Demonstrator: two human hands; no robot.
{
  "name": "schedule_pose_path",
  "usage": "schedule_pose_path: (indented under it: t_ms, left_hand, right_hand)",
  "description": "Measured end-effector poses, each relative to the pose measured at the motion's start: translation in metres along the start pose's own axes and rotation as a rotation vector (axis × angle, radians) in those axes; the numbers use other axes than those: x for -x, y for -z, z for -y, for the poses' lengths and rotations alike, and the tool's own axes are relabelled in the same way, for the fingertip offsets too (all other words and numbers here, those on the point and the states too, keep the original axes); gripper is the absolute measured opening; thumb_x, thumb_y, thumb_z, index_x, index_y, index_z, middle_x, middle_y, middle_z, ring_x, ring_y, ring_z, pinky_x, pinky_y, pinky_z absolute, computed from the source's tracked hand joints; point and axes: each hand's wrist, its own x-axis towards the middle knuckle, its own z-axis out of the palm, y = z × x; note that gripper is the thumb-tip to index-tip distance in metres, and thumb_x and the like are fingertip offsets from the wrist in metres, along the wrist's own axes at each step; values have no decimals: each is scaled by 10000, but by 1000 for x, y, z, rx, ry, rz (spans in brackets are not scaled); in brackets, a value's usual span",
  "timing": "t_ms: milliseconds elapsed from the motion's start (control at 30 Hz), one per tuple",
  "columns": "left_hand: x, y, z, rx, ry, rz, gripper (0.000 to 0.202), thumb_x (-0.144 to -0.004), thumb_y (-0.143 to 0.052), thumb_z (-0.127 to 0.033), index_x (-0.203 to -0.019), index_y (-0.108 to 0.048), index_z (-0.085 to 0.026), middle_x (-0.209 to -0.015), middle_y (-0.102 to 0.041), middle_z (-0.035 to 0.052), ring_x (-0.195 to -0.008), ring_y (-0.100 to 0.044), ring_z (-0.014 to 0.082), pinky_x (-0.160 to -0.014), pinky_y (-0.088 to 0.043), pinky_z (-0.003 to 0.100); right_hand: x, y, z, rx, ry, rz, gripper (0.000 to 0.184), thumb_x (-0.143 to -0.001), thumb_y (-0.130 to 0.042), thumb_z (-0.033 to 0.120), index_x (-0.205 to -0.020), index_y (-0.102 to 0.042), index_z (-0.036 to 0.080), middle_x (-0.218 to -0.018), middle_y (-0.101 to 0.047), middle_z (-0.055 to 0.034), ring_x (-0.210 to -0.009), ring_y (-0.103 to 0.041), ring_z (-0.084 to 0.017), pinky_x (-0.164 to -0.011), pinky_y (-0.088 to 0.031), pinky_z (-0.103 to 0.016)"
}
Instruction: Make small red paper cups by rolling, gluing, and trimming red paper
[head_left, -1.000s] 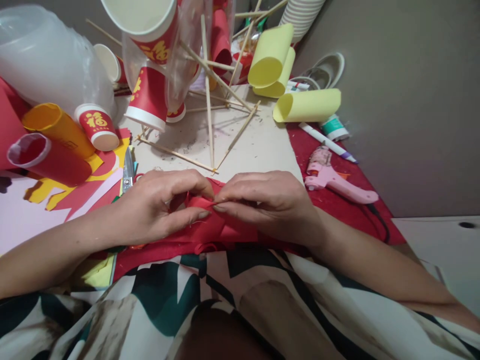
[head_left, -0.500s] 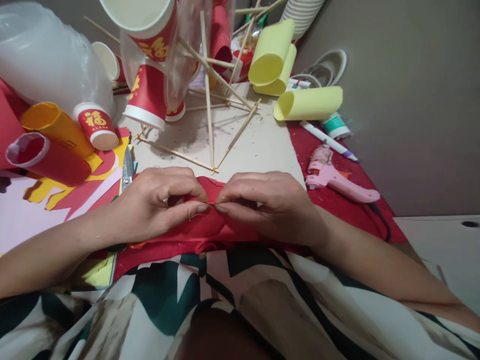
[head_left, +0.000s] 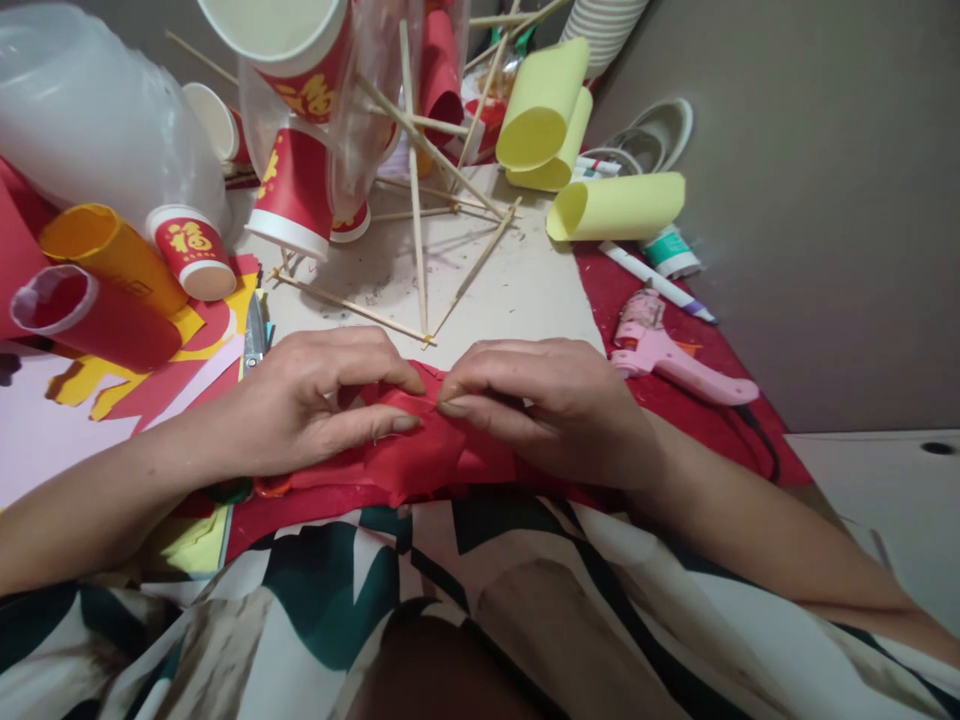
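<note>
Left hand (head_left: 330, 400) has parted its grip; right hand (head_left: 547, 405) pinches red material (head_left: 416, 455); grey wall (head_left: 825, 200) flanks red cloth (head_left: 705, 435).

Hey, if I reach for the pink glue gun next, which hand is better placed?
Probably your right hand: the pink glue gun lies just to its right, though that hand appears to be pinching the red material. Your left hand sits farther away.

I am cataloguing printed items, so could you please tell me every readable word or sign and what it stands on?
"福": front-left red cup.
"福": uppermost red cup.
Too small, turned or blurred to read: the front-left red cup's lower line, faint marks on the orange tube, yellow marking on the middle red cup.
</note>
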Motion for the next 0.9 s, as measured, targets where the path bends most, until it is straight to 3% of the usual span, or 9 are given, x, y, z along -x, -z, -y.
schedule_pose_path:
  t_ms: [167,367,567,733,900]
  left_hand:
    - [2,7,1,29,34,5,174,-901,-736,-246,-1047,-718,-153,-824,-708,19,-711,-646,96,-684,-483,200]
    - [2,-1,-7,15,52,-30,77,-919,-690,-176,-988,-707,-148,-791,-705,3,-701,-638,82,-685,-483,181]
    - [1,1,-4,-38,61,17,237,-907,-716,-286,-1074,-652,-130,-820,-678,-6,-623,-578,60,-600,-462,156]
    - [4,9,1,-5,40,62,267,-901,-727,-247,-1147,-636,-195,-938,-717,9,-691,-626,70,-632,-482,155]
    - [6,7,0,73,41,36,198,-886,-727,-194,-1066,-662,-245,-909,-739,16,-758,-685,121,-683,-519,202]
  right_hand:
    - [0,5,-1,16,-26,13,152,-995,-587,167,-863,-643,216,-827,-752,4,-752,-705,-116,-677,-526,-213]
    - [0,-5,-4,-52,4,-21,59,-960,-664,209,-908,-685,190,-853,-764,-17,-773,-709,-115,-687,-540,-201]
    - [-1,-7,-5,-177,-15,-2,92,-942,-664,148,-857,-692,170,-818,-747,-31,-764,-698,-114,-704,-550,-201]
    - [0,-3,-4,-246,-46,43,108,-956,-645,168,-851,-671,178,-840,-739,-29,-789,-690,-122,-730,-553,-222]
    - [0,-3,-3,-244,-63,53,127,-967,-627,170,-841,-641,173,-832,-722,-29,-761,-667,-115,-699,-534,-216]
